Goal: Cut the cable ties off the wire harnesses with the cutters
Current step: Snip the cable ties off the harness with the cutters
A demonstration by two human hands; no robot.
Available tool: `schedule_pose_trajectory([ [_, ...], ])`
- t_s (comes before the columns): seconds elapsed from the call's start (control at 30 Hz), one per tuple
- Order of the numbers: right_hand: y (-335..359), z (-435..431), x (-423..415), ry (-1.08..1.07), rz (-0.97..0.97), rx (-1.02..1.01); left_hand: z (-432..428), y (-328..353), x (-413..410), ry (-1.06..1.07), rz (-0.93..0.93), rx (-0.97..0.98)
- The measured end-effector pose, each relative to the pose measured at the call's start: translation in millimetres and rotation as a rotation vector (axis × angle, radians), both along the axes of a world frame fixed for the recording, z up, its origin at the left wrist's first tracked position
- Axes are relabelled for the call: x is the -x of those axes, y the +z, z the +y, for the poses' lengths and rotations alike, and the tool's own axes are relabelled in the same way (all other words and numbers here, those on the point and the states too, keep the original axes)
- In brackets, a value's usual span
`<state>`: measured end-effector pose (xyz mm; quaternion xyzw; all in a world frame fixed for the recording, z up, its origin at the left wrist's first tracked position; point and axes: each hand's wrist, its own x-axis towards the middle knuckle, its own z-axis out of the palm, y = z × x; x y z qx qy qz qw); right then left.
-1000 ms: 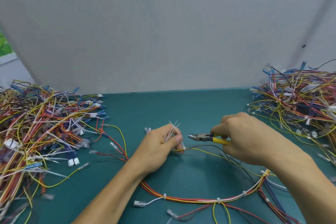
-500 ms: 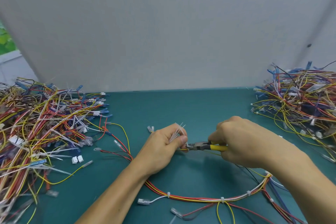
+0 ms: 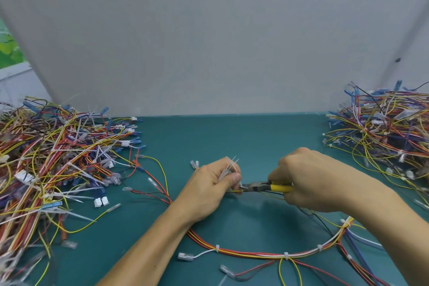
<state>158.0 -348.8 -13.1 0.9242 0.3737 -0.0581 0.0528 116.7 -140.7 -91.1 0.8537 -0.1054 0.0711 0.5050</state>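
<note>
Centrally on the teal bench (image 3: 232, 137), the wire harness (image 3: 255, 254) lay in a wide arc, running from beneath the left wrist across the near edge to under the right forearm. It was a slim bundle of red, yellow, orange and white wires, cinched at intervals by small white cable ties (image 3: 286, 256), four of which showed along the curve. Thin branches split off it: a white lead ending in a clear terminal (image 3: 185, 256), and yellow and red strands trailing toward the near edge.

The left hand (image 3: 209, 189) was curled round a bunch of loose ties (image 3: 228, 167), whose pale translucent tails stuck up past the thumb, and its fingertips also pinched a yellow strand of the harness. The right hand (image 3: 308, 181) was clenched round the yellow handles of the cutters (image 3: 260, 187). Their dark metal nose pointed left and met the strand right at the left fingertips. Whether the blades had bitten onto a tie could not be told; that spot was too small and partly covered.

A tangled heap of harnesses (image 3: 58, 158) sat at the left of the bench and another heap (image 3: 383, 132) at the right, both well apart from the hands. A plain grey panel (image 3: 209, 42) stood behind.
</note>
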Motion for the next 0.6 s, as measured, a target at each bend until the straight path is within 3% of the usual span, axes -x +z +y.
schedule_pose_trajectory([
  [0.23, 1.6, -3.7, -1.2, -0.020, 0.097, -0.033, -0.3, 0.3, 0.2, -0.012, 0.007, 0.005],
  [0.6, 0.2, 0.0, -3.1, 0.068, -0.008, 0.087, -1.8, 1.4, 1.2, -0.003, 0.012, -0.003],
])
